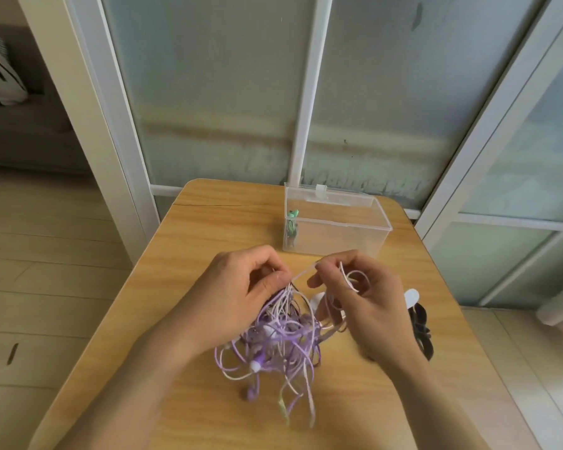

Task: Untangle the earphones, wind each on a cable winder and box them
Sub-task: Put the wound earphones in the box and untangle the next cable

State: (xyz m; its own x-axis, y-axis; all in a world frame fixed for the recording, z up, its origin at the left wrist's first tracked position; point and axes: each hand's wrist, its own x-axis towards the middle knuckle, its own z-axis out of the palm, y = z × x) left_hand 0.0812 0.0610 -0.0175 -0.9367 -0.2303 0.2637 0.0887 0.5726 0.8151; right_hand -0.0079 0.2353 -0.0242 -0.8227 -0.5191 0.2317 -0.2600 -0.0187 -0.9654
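head-worn view, looking down, near table

A wooden table stands against frosted sliding doors (white-framed); pale plank floor beside it.

Earphone tangle: purple and white cords, knotted, lifted above table centre. Clear box: lid open, green wound earphone stood at left end. Black winders: laid at right.
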